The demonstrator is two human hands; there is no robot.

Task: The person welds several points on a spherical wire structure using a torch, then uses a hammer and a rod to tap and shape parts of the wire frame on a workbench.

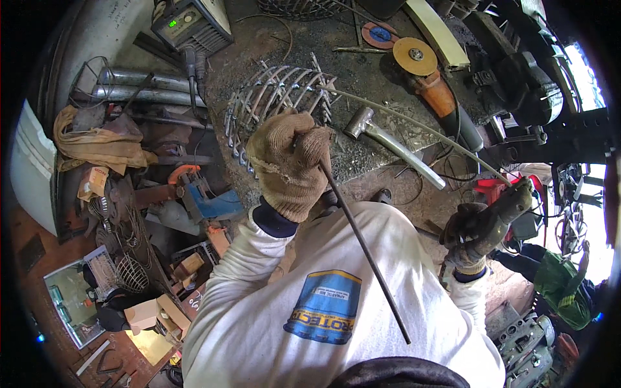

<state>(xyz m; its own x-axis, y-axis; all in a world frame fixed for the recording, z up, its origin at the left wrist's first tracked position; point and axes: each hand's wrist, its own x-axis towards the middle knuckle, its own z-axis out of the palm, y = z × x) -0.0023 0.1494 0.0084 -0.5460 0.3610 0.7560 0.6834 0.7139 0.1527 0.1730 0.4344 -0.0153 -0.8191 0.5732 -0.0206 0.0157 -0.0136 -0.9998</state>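
Note:
My left hand (291, 161), in a knitted work glove, is closed round a thin dark metal rod (365, 249). The rod slants down from the fist across the front of my white shirt. Just beyond this fist stands a curved lattice of metal bars (272, 97) with shiny joints, partly hidden by the glove. At the right, my gloved right hand (467, 233) grips a worn welding electrode holder (508, 213). From its jaws a long thin electrode (414, 121) stretches up and left, its far end at the lattice's right side; whether it touches cannot be told.
A hammer (394, 147) lies on the gritty worktable (352, 71) right of the lattice. Beyond it are an orange angle grinder (440, 97) and a loose disc (380, 35). A welding machine (192, 24) stands at far left, above metal tubes (139, 86). Cables trail at right.

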